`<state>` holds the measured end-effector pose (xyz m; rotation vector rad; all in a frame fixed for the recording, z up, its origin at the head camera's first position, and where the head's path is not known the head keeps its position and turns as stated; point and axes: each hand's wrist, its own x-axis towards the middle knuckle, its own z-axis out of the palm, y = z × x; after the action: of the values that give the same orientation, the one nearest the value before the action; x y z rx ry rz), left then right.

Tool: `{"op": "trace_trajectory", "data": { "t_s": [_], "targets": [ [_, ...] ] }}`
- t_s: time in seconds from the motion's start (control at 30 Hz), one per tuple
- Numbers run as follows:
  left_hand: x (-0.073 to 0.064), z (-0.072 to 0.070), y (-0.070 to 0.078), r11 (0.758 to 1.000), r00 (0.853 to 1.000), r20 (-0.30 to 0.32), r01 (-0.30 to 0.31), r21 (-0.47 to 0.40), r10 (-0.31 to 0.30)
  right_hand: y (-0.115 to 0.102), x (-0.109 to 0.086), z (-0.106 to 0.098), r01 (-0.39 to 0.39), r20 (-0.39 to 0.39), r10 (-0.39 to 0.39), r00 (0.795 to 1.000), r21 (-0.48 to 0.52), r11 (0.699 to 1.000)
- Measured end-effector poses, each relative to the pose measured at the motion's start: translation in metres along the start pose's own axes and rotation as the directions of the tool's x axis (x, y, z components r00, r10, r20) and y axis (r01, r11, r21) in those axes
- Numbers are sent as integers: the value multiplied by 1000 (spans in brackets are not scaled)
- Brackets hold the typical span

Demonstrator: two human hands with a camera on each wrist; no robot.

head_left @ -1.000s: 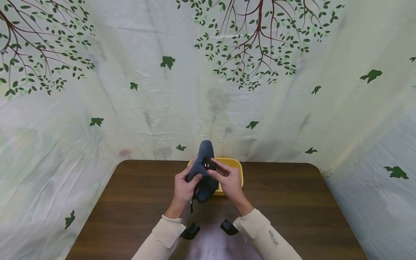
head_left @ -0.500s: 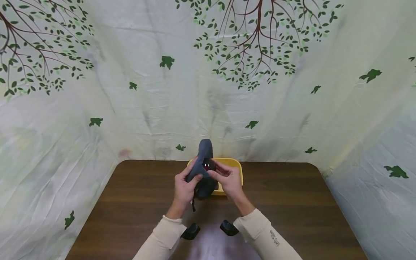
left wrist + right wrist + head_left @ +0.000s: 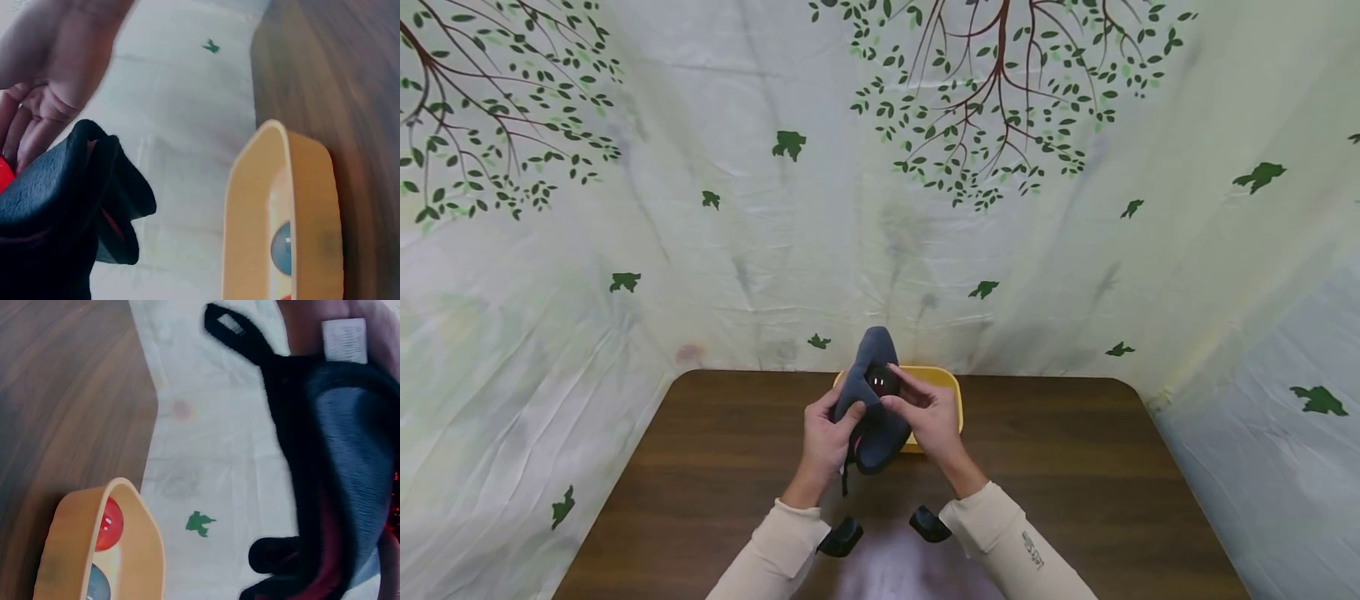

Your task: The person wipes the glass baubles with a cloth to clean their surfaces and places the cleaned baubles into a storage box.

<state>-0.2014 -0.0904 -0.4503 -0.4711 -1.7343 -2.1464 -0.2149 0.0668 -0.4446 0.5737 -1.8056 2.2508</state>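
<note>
My left hand point(image 3: 827, 433) grips a thick, folded dark blue cloth point(image 3: 883, 442), thumb on the near side and fingers behind it. In the right wrist view the cloth point(image 3: 365, 444) shows black trim, a hanging loop point(image 3: 240, 331), a white label point(image 3: 345, 340) and a reddish inner side. My right hand point(image 3: 932, 412) pinches a dark, shiny ball point(image 3: 883, 381) between thumb and forefinger, against the cloth. Only a sliver of this ball point(image 3: 4, 176) shows in the left wrist view, where it looks bright red. Its lower part is hidden by the cloth.
Behind the hands, at the table's far edge, stands a yellow bin point(image 3: 957, 408). Inside it lie a red ball point(image 3: 110, 526) and a grey-blue ball point(image 3: 98, 586). A hanging sheet point(image 3: 737, 250) rises behind the brown table point(image 3: 1060, 467).
The cloth's near fold lifted slightly half a second ago and now hangs lower, toward the body. Both hands keep nearly the same place, with the ball between them.
</note>
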Motion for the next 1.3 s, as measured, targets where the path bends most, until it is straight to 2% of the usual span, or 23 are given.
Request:
{"op": "trace_trajectory", "data": {
  "t_s": [0.1, 0.2, 0.27, 0.33, 0.37, 0.43, 0.5, 0.57, 0.63, 0.7, 0.77, 0.8, 0.87, 0.93, 1.0, 1.13, 1.23, 1.3],
  "targets": [
    [1, -2, -4, 984, 988, 59, -145, 104, 139, -1, 2, 1, -102, -32, 102, 994, 10, 995],
    [3, -4, -8, 935, 957, 120, -286, 211, 265, 0, 3, 2, -210, -66, 213, 975, 42, 977],
    [3, -5, -9, 904, 939, 148, -341, 258, 311, 0, 3, 2, -260, -82, 263, 961, 38, 965],
    [3, -6, -11, 891, 933, 154, -358, 280, 327, 0, 1, 2, -270, -91, 270, 959, 6, 963],
    [2, -6, -11, 896, 937, 151, -347, 277, 316, -1, 0, 3, -260, -90, 258, 962, -9, 966],
    [2, -5, -11, 921, 956, 134, -290, 260, 263, -2, -2, 4, -217, -86, 213, 973, -34, 976],
    [2, -4, -9, 960, 981, 93, -186, 210, 169, -2, -4, 4, -151, -75, 148, 986, -36, 988],
    [2, -2, -7, 985, 998, 35, -63, 160, 58, -1, -4, 3, -84, -54, 83, 995, -20, 996],
    [2, -1, -4, 995, 999, -15, 41, 91, -39, 1, -4, 2, -13, -18, 13, 1000, -8, 1000],
    [1, 0, -2, 993, 993, -48, 113, 21, -112, 3, -4, 0, 50, 23, -50, 998, -4, 999],
    [1, 1, -1, 989, 988, -56, 145, -17, -145, 6, -4, -1, 85, 49, -85, 995, -4, 996],
    [1, 1, -1, 990, 989, -47, 139, -26, -140, 7, -3, -2, 93, 54, -92, 994, -5, 996],
    [1, 0, -3, 994, 994, -32, 105, -8, -106, 7, -4, -2, 77, 44, -75, 996, -22, 997],
    [1, -1, -4, 998, 999, 2, 33, 52, -33, 7, -3, -2, 32, 17, -31, 999, -41, 999],
    [1, -2, -6, 993, 998, 46, -54, 107, 49, 4, -3, -1, -26, -12, 26, 1000, -61, 998],
    [1, -5, -7, 960, 976, 132, -197, 200, 172, -2, 0, -1, -150, -49, 146, 988, -84, 985],
    [1, -6, -7, 932, 960, 170, -259, 252, 221, -6, 3, -1, -217, -48, 213, 976, -96, 972],
    [1, -6, -6, 919, 956, 184, -275, 281, 230, -9, 5, -1, -246, -45, 243, 969, -100, 964]
  ]
}}
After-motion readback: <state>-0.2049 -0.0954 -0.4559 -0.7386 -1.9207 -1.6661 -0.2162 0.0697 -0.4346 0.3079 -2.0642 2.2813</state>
